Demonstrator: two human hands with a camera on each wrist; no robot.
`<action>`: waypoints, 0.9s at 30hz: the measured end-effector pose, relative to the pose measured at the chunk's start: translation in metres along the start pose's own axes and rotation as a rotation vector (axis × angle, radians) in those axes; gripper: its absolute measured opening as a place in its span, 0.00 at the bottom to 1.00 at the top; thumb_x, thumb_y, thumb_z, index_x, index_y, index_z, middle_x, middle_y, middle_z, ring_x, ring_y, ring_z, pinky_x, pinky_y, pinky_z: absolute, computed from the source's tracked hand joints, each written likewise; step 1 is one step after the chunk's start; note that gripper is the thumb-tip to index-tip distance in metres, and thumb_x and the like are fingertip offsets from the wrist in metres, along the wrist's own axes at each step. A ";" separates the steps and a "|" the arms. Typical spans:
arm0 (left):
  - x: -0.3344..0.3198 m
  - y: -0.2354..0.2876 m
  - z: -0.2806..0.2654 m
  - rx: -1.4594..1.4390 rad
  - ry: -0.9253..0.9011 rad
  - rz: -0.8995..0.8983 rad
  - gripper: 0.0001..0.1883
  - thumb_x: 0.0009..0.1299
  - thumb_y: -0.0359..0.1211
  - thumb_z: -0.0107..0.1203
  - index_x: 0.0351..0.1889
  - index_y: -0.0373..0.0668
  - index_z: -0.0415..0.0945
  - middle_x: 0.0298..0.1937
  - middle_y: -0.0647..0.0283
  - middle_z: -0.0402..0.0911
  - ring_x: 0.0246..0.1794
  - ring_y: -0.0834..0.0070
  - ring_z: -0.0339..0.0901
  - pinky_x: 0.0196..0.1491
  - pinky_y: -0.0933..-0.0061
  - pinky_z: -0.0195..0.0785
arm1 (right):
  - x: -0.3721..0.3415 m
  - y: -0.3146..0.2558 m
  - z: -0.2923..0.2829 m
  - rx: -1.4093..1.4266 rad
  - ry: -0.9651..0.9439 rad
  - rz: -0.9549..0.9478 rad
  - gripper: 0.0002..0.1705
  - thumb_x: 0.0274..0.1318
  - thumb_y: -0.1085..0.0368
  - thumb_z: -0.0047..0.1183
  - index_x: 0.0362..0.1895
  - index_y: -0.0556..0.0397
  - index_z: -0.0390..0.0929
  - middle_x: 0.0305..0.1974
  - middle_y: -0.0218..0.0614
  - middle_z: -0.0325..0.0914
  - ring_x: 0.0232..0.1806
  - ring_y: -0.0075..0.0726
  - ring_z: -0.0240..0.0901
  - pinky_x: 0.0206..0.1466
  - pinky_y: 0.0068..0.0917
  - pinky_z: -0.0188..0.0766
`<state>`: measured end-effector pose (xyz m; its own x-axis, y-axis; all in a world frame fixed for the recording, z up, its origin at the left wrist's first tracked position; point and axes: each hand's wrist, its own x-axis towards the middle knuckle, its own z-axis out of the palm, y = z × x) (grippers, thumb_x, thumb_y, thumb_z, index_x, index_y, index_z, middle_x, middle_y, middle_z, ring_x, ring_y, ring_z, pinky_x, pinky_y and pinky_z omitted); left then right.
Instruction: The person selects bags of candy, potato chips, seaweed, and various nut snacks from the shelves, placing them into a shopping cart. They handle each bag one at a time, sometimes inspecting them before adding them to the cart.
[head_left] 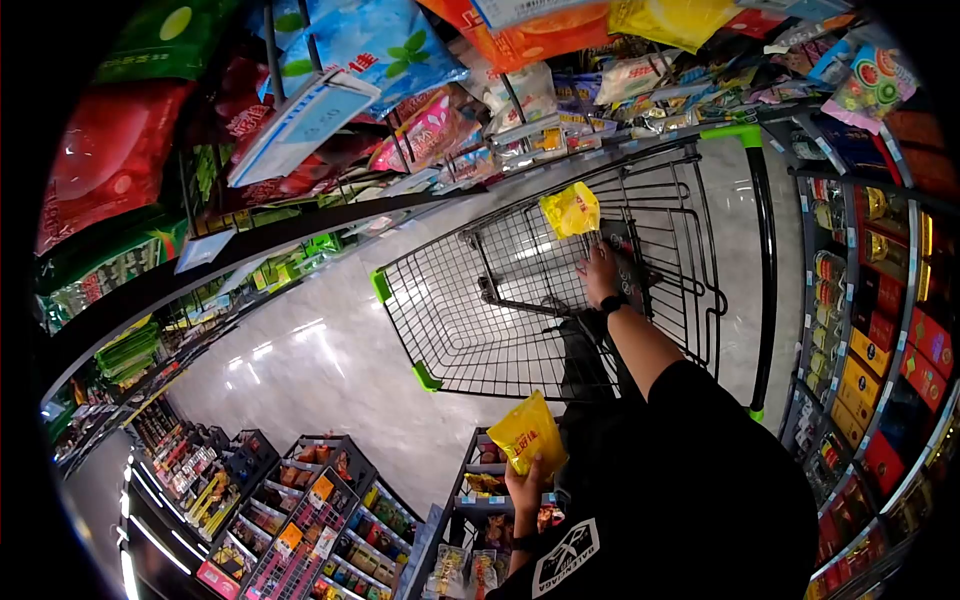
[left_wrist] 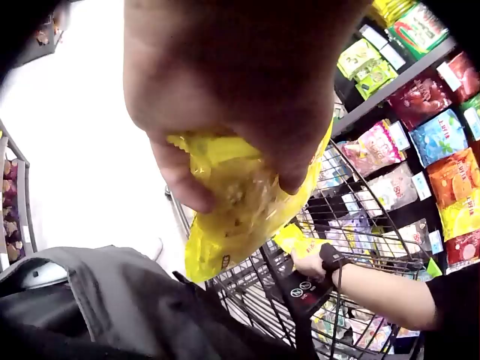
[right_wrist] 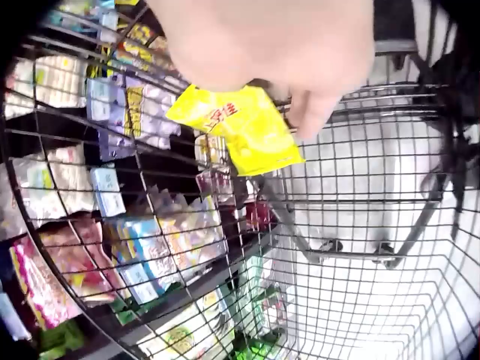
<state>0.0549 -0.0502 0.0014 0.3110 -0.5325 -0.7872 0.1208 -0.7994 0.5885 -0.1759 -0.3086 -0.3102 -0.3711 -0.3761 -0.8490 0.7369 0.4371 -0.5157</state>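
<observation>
My right hand (head_left: 600, 272) reaches over the shopping cart (head_left: 470, 260) and pinches a small yellow snack bag (right_wrist: 238, 129) by its edge. In the right wrist view this bag hangs over the wire mesh, its top edge hidden behind the hand. A dark band circles that wrist. Lower in the head view, my left hand (head_left: 525, 487) grips another yellow bag (head_left: 528, 435) with red lettering, held outside the cart. The left wrist view shows thumb and fingers (left_wrist: 180, 176) on both sides of this bag, with a see-through part between them.
Bagged sweets (head_left: 430, 130) hang on a shelf along the cart's far side. Shelves of boxed goods (head_left: 870, 370) stand to the right, beyond the cart handle (head_left: 765, 300). Display bins (head_left: 310, 520) stand at lower left. A grey bag (left_wrist: 112, 300) appears below the left hand.
</observation>
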 end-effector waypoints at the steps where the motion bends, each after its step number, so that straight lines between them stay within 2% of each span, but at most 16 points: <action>1: 0.001 -0.005 0.000 0.001 0.007 -0.006 0.15 0.71 0.27 0.62 0.54 0.35 0.74 0.48 0.64 0.82 0.44 0.79 0.79 0.49 0.76 0.73 | -0.008 0.005 -0.009 -0.004 0.001 0.008 0.30 0.69 0.53 0.51 0.70 0.47 0.61 0.54 0.33 0.75 0.49 0.42 0.78 0.50 0.39 0.78; 3: 0.007 -0.011 0.001 0.014 0.016 0.019 0.15 0.71 0.28 0.62 0.53 0.34 0.74 0.48 0.63 0.82 0.44 0.78 0.79 0.49 0.75 0.73 | -0.026 0.012 -0.026 -0.370 -0.203 0.092 0.32 0.66 0.54 0.55 0.70 0.47 0.62 0.55 0.35 0.75 0.50 0.41 0.78 0.49 0.38 0.78; 5: 0.012 -0.004 0.010 0.009 0.009 0.049 0.15 0.71 0.28 0.63 0.53 0.35 0.74 0.47 0.63 0.82 0.43 0.79 0.79 0.47 0.76 0.74 | -0.060 0.004 -0.033 -0.460 -0.466 0.321 0.36 0.63 0.54 0.59 0.71 0.48 0.62 0.53 0.38 0.77 0.50 0.39 0.79 0.49 0.36 0.79; 7: 0.018 0.004 0.015 0.070 -0.006 0.045 0.15 0.71 0.29 0.63 0.52 0.35 0.73 0.45 0.63 0.82 0.41 0.79 0.79 0.44 0.77 0.75 | -0.084 -0.002 -0.030 -0.643 -0.629 0.305 0.41 0.61 0.49 0.62 0.72 0.52 0.61 0.59 0.40 0.76 0.50 0.36 0.79 0.44 0.31 0.79; 11: 0.028 0.013 0.018 0.106 -0.037 0.087 0.15 0.72 0.30 0.63 0.52 0.34 0.73 0.44 0.62 0.82 0.40 0.78 0.79 0.43 0.77 0.75 | -0.052 -0.001 -0.019 -0.641 -0.392 -0.053 0.41 0.58 0.52 0.65 0.70 0.56 0.62 0.58 0.42 0.75 0.51 0.35 0.77 0.45 0.29 0.78; 12: 0.027 0.017 0.022 0.085 -0.033 0.109 0.16 0.71 0.29 0.63 0.53 0.35 0.72 0.46 0.61 0.82 0.42 0.77 0.80 0.44 0.75 0.76 | -0.026 0.006 -0.022 -0.562 -0.356 -0.053 0.37 0.57 0.56 0.65 0.66 0.58 0.64 0.55 0.42 0.77 0.51 0.36 0.77 0.47 0.30 0.76; 13: 0.027 0.017 0.023 0.092 -0.032 0.108 0.16 0.71 0.29 0.63 0.53 0.35 0.72 0.46 0.61 0.82 0.42 0.77 0.80 0.44 0.75 0.76 | -0.021 -0.001 -0.012 -0.602 -0.225 -0.187 0.36 0.57 0.56 0.65 0.64 0.59 0.66 0.54 0.43 0.78 0.52 0.38 0.76 0.49 0.33 0.75; 15: 0.025 0.013 0.024 0.019 -0.027 0.086 0.17 0.70 0.27 0.64 0.54 0.36 0.71 0.47 0.61 0.82 0.44 0.76 0.80 0.46 0.74 0.77 | -0.037 -0.029 0.000 -0.491 -0.353 -0.060 0.37 0.57 0.51 0.64 0.63 0.60 0.67 0.54 0.44 0.78 0.56 0.41 0.75 0.53 0.38 0.73; 16: 0.026 0.013 0.024 0.015 -0.050 0.091 0.20 0.69 0.26 0.65 0.55 0.36 0.70 0.49 0.61 0.81 0.45 0.75 0.81 0.48 0.73 0.77 | -0.055 -0.048 0.007 -0.624 -0.512 0.069 0.42 0.59 0.46 0.62 0.68 0.59 0.64 0.57 0.43 0.77 0.58 0.42 0.73 0.57 0.38 0.73; 17: 0.030 0.001 0.021 0.030 -0.061 0.088 0.21 0.68 0.25 0.65 0.56 0.36 0.69 0.48 0.60 0.81 0.45 0.74 0.81 0.48 0.73 0.77 | -0.049 -0.028 0.002 -0.691 -0.654 0.160 0.44 0.61 0.42 0.59 0.72 0.53 0.60 0.62 0.40 0.74 0.60 0.40 0.73 0.60 0.36 0.72; 19: 0.032 0.001 0.022 0.034 -0.095 0.011 0.21 0.68 0.25 0.65 0.56 0.36 0.70 0.49 0.60 0.81 0.46 0.74 0.81 0.48 0.73 0.77 | -0.082 -0.036 -0.002 -0.646 -1.009 0.420 0.43 0.64 0.45 0.57 0.75 0.51 0.56 0.65 0.38 0.72 0.64 0.36 0.69 0.64 0.37 0.70; 21: 0.032 -0.005 0.023 0.015 -0.119 -0.018 0.21 0.68 0.25 0.66 0.56 0.35 0.70 0.49 0.60 0.82 0.45 0.74 0.81 0.48 0.73 0.77 | -0.110 -0.036 -0.009 -0.645 -1.235 0.596 0.39 0.67 0.50 0.56 0.75 0.48 0.56 0.68 0.37 0.70 0.64 0.35 0.70 0.64 0.36 0.70; 22: 0.030 -0.009 0.022 0.001 -0.141 -0.041 0.20 0.68 0.26 0.66 0.56 0.35 0.71 0.49 0.60 0.82 0.45 0.75 0.81 0.47 0.73 0.77 | -0.123 -0.033 -0.011 -0.540 -1.276 0.761 0.36 0.67 0.55 0.57 0.74 0.45 0.58 0.69 0.37 0.68 0.64 0.35 0.71 0.64 0.35 0.71; 25: 0.031 -0.014 0.027 0.044 -0.121 -0.022 0.20 0.67 0.27 0.66 0.55 0.35 0.72 0.49 0.60 0.82 0.45 0.75 0.81 0.48 0.73 0.77 | -0.149 -0.022 -0.014 -0.652 -1.480 0.959 0.43 0.54 0.60 0.69 0.72 0.47 0.62 0.66 0.37 0.70 0.62 0.31 0.71 0.61 0.31 0.71; 26: 0.032 -0.015 0.029 0.015 -0.096 0.016 0.20 0.67 0.28 0.67 0.54 0.35 0.73 0.44 0.62 0.83 0.38 0.78 0.81 0.40 0.76 0.76 | -0.157 -0.018 -0.020 -0.737 -1.396 0.932 0.46 0.46 0.57 0.76 0.69 0.50 0.66 0.56 0.37 0.76 0.60 0.34 0.69 0.56 0.32 0.72; 27: 0.033 -0.008 0.033 0.018 -0.092 0.005 0.20 0.67 0.28 0.67 0.54 0.35 0.73 0.44 0.62 0.83 0.38 0.78 0.81 0.40 0.76 0.76 | -0.161 -0.010 -0.020 -0.732 -1.393 0.944 0.46 0.46 0.57 0.76 0.69 0.50 0.66 0.56 0.37 0.76 0.60 0.34 0.69 0.56 0.32 0.72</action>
<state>0.0334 -0.0703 -0.0354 0.2240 -0.5594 -0.7981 0.1023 -0.8009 0.5900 -0.1352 -0.2362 -0.1710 0.9376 0.0192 -0.3471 -0.1099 0.9637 -0.2435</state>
